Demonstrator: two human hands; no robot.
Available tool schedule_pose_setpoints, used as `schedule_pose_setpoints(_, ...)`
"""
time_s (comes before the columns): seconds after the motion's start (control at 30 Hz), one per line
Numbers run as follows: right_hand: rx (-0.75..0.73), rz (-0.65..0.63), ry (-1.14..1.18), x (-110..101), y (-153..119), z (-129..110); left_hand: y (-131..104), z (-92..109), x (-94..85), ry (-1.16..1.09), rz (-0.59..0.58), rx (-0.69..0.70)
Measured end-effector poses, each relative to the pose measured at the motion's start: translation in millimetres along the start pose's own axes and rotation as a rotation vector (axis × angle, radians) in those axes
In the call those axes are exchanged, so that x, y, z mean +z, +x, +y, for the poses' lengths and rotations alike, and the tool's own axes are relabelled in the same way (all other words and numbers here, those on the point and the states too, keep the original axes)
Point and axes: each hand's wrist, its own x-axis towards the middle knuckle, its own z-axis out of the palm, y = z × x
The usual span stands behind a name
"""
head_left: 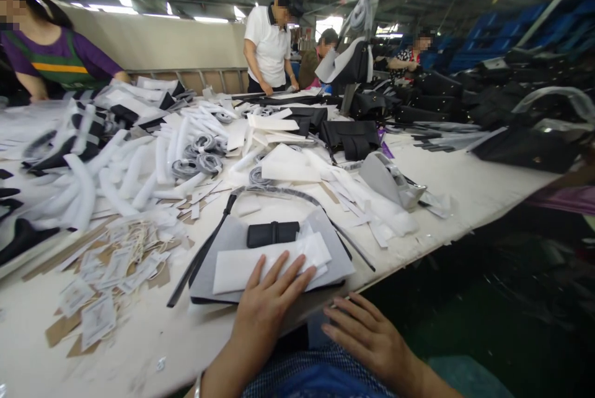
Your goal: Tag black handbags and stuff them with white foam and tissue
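Observation:
A black handbag (198, 292) lies flat near the table's front edge, its front covered by a grey sheet (204, 268). Across that sheet rests a folded piece of white foam (232, 271). My left hand (272, 299) is spread with its fingers lying on the foam. Above the foam, the bag's dark strap-like closure (273, 234) shows through. A thin handle (279, 190) arches behind the bag, and a dark strap (199, 255) runs down its left side. My right hand (372, 330) hovers off the table edge, fingers stretched out, apart from the bag.
Tags with strings (111, 274) are heaped to the left. White foam tubes (121, 181) and wrapped coiled straps (202, 159) pile up behind. More black bags (351, 137) lie farther back. Co-workers, one in a white shirt (269, 44), stand around the table (474, 193).

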Motion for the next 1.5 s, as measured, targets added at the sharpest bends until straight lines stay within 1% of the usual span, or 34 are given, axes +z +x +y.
schedule_pose_setpoints(0.07,0.036,0.057,-0.065,21.7,-5.0,-5.1,1.0,0.0,-1.3,-0.016,-0.021,0.003)
schedule_pose_setpoints(0.13,0.04,0.126,-0.055,35.5,-0.4,-4.7,1.3,0.0,-2.7,-0.032,-0.043,0.007)
schedule_pose_setpoints(0.23,-0.018,0.185,0.08,39.4,14.2,-3.7,0.1,0.3,-3.5,-0.029,-0.061,0.005)
schedule_pose_setpoints(0.33,-0.006,0.187,0.221,31.7,23.9,-8.7,-1.9,1.0,-2.2,-0.011,-0.053,0.011)
schedule_pose_setpoints(0.47,0.024,0.142,0.32,21.2,21.3,-19.7,-4.2,3.0,0.6,0.031,-0.023,0.009)
schedule_pose_setpoints(0.6,0.017,0.117,0.348,13.0,17.4,-26.6,-6.7,6.2,2.5,0.059,-0.027,-0.006)
schedule_pose_setpoints(0.7,0.008,0.105,0.321,1.0,23.8,-26.8,-8.1,8.0,2.9,0.064,-0.019,-0.008)
schedule_pose_setpoints(0.83,0.022,0.086,0.293,-24.8,45.4,-17.3,-8.4,9.0,3.2,0.083,-0.021,0.002)
schedule_pose_setpoints(0.93,-0.029,0.101,0.207,-40.0,66.9,-2.6,-8.3,9.1,3.9,0.073,0.012,0.012)
schedule_pose_setpoints(1.0,-0.077,0.104,0.131,-43.1,81.0,10.0,-8.3,8.9,4.4,0.054,0.028,0.015)
schedule_pose_setpoints(1.07,-0.08,0.1,0.098,-40.0,93.3,23.7,-8.1,8.6,4.9,0.03,0.043,0.023)
schedule_pose_setpoints(1.13,-0.011,0.077,0.129,-32.0,102.9,36.7,-7.7,8.3,5.7,0.014,0.061,0.028)
schedule_pose_setpoints(1.27,0.275,-0.058,0.242,-12.0,113.6,56.0,-6.3,7.2,8.8,0.043,0.121,0.04)
schedule_pose_setpoints(1.33,0.385,-0.122,0.289,-4.4,116.9,62.9,-5.4,5.9,10.4,0.06,0.15,0.052)
schedule_pose_setpoints(1.5,0.609,-0.225,0.445,2.3,127.1,76.6,-2.5,1.9,12.5,-0.02,0.214,0.056)
